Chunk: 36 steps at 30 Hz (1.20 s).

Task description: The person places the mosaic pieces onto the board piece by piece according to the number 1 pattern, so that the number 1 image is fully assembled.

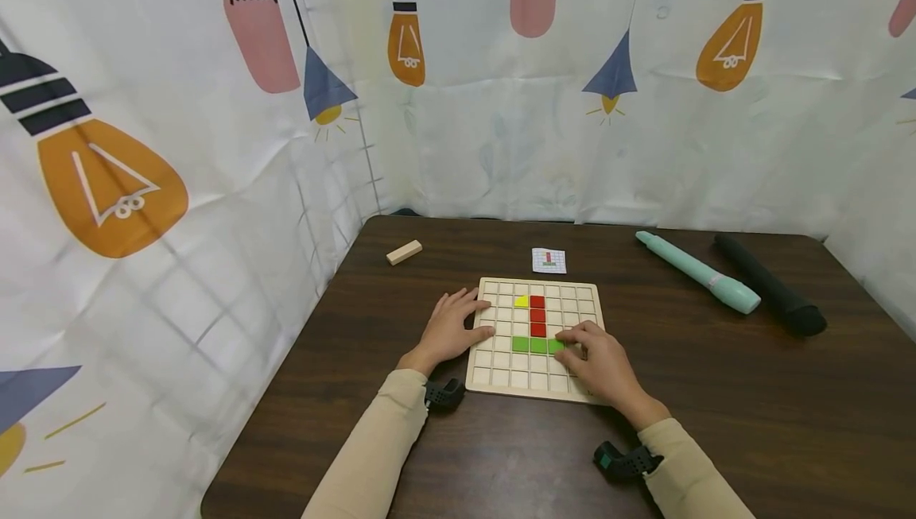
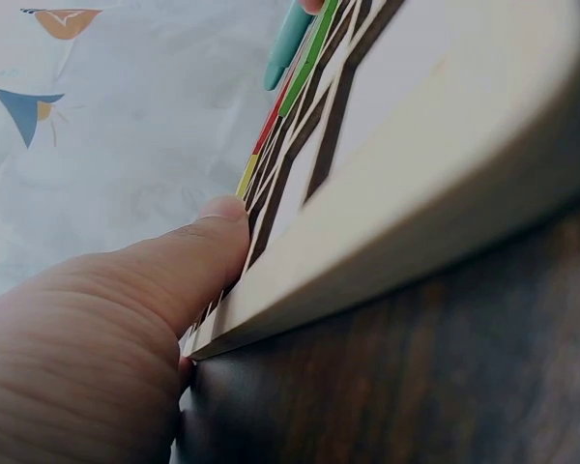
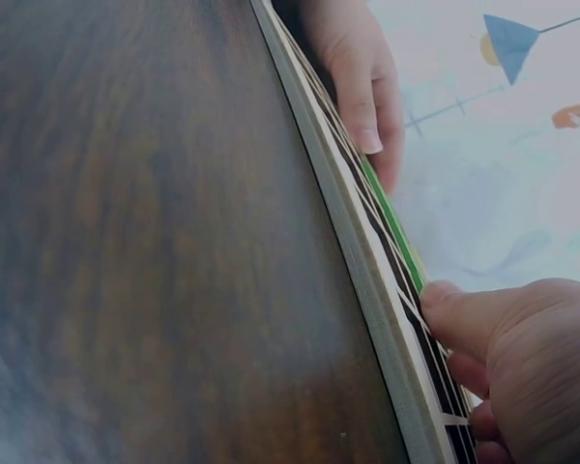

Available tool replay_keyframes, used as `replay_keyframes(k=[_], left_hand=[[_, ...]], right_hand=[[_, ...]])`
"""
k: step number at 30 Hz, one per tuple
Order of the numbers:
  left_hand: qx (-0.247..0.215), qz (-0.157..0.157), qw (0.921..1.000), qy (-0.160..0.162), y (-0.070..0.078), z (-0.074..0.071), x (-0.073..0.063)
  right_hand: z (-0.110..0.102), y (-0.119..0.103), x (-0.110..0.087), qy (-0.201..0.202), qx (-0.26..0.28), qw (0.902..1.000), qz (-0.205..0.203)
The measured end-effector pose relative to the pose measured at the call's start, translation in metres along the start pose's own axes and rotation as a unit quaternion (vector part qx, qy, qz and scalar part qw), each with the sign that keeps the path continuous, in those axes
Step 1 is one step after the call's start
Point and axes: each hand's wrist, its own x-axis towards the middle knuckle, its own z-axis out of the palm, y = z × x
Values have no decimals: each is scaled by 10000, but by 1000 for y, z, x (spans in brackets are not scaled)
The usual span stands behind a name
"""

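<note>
A wooden grid board (image 1: 494,382) lies on the dark table, with square white cells. Down its middle run red tiles (image 1: 537,315), a yellow tile (image 1: 522,301) sits left of the topmost one, and below is a row of green tiles (image 1: 529,344). My left hand (image 1: 451,327) rests on the board's left edge, fingers spread and thumb (image 2: 208,253) laid over the rim. With thumb and forefinger, my right hand (image 1: 597,360) pinches the green tile at the row's right end; its thumb (image 3: 454,309) meets the green strip in the right wrist view.
Behind the board lies a small card (image 1: 549,261) printed with a coloured grid pattern. A light wooden block (image 1: 404,252) is at the back left. A mint-green tube-shaped thing (image 1: 697,271) and a black roll (image 1: 769,284) lie at the right. A patterned curtain (image 1: 487,145) hangs behind the table.
</note>
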Motion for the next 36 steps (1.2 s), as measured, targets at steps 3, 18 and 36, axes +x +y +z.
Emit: replay_keyframes(k=[3,18,36], left_hand=[[-23,11,10000,11,1,0,0],[-37,-28,10000,50,1,1,0],[-24,29,10000,29,1,1,-2]], right_hand=[[0,0,-1,50,4,10000,-29],[-5,3,-2,275,274,9990,-202],[-18,11,0,686,575,9954,-356]])
